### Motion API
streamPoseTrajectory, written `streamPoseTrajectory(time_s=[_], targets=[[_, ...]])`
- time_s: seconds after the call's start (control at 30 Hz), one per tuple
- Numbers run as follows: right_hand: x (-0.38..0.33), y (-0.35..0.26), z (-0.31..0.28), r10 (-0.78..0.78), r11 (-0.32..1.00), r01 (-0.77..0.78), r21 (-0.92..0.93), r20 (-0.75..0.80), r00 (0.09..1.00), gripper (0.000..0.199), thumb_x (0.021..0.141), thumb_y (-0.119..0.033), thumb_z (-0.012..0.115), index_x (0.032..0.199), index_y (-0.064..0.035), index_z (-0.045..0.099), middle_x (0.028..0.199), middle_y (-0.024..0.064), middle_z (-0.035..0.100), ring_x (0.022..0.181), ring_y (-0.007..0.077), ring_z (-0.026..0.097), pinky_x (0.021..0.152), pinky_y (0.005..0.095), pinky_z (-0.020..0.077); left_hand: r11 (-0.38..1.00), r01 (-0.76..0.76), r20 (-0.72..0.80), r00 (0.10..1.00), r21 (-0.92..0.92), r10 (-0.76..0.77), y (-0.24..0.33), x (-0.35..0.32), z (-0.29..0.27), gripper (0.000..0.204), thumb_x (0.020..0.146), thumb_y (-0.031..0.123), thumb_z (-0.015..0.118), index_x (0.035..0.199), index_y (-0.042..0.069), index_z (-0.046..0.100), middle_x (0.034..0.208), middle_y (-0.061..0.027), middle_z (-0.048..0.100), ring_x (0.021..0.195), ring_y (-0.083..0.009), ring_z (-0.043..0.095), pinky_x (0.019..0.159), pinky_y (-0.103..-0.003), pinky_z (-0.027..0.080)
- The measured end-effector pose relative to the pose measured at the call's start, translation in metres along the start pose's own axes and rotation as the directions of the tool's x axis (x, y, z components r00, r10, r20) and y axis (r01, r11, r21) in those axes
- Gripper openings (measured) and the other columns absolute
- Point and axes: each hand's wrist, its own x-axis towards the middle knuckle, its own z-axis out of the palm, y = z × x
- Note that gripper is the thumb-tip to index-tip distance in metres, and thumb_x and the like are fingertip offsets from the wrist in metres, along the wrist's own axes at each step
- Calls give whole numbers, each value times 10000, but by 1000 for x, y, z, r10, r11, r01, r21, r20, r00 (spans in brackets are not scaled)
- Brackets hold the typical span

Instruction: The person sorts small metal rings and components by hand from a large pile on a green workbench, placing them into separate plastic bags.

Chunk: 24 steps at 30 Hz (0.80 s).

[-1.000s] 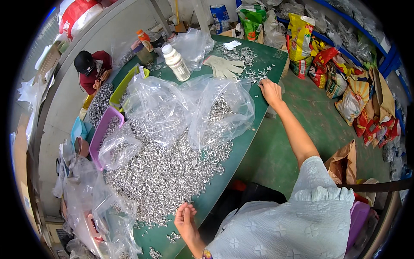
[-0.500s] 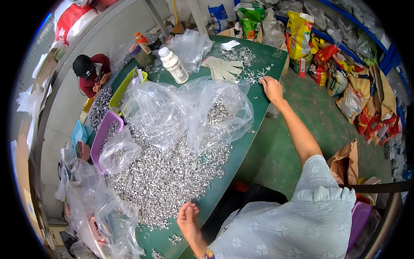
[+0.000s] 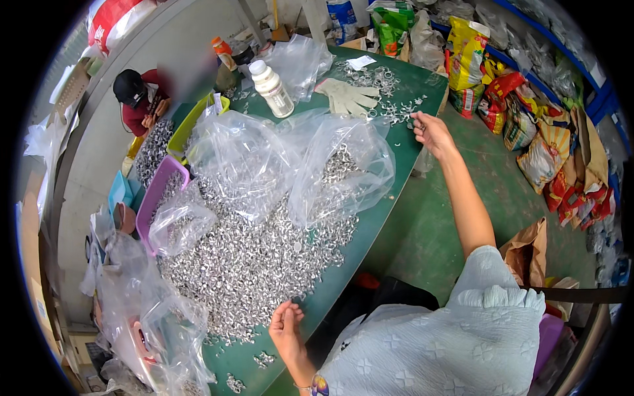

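A wide heap of small, shiny, curved metal pieces covers much of the green table. My left hand is beside the heap's near edge, its fingers pinched; whatever is between them is too small to make out. Stretched out to the far right edge of the table, my right hand has its fingertips pressed together beside a small scatter of metal pieces. I cannot make out what, if anything, it grips. Clear plastic bags lie over the far part of the heap. A white glove rests left of the right hand.
A white bottle stands behind the bags. Purple and yellow-green baskets line the left side. Beyond them, a co-worker in a dark cap handles something. Colourful sacks stand on the floor to the right.
My right hand has drawn back slightly to the right from the small scatter, its fingers turned more upward. The left hand stays almost in place, still pinched. The whole view has shifted slightly.
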Motion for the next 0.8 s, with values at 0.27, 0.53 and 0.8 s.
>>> streamPoseTrajectory(time_s=[0.27,0.53,0.8], targets=[[-123,-30,148,-26,700,-259,665,386,922,410,920,-27,429,1297,133,401,1257,236,495,1187,342,476,1031,406,416,999,42,15,999,-33,-41,2,1,1,207,945,64,578,1118,-46,606,961,-95,660,831,-137,630,764,-246,528],[-171,8,228,178,873,-433,224,681,711,518,861,39,486,1358,119,367,1374,251,447,1331,365,393,1119,430,338,996,34,44,999,-87,-30,-1,-6,-14,231,944,75,576,1143,-40,600,993,-104,660,854,-156,642,779,-273,537],[-208,116,266,519,619,-782,-65,782,345,337,946,-79,538,1265,30,520,1152,124,612,1070,235,604,916,349,492,991,8,16,1000,-135,-6,1,-19,-38,226,950,78,569,1138,-40,612,986,-99,664,875,-143,618,809,-273,504]])
